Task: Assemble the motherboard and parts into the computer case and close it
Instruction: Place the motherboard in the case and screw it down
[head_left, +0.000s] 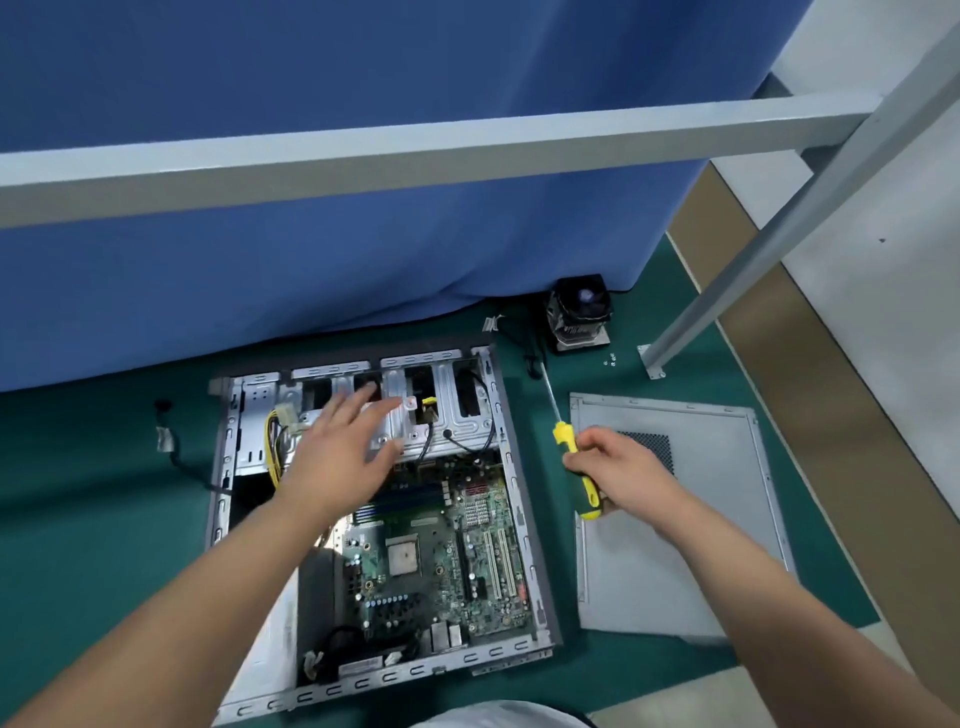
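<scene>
The open computer case (524, 514) lies flat on a green mat, with the green motherboard (441, 561) seated inside it. My left hand (343, 452) hovers, fingers spread, over the silver drive cage (457, 415) at the case's far end; contact with it is unclear. My right hand (618, 473) grips the yellow and green handle of a screwdriver (574, 457) just right of the case, its shaft pointing away from me. The grey side panel (701, 519) lies flat on the mat under that hand. A black CPU cooler (579, 314) stands beyond the case.
Small screws (610, 359) lie near a grey metal post foot (652, 361). A blue curtain (311, 249) hangs behind the case, crossed by a grey rail (415, 156). A loose cable (165, 439) lies left of the case. Yellow power wires (275, 441) bunch inside the case.
</scene>
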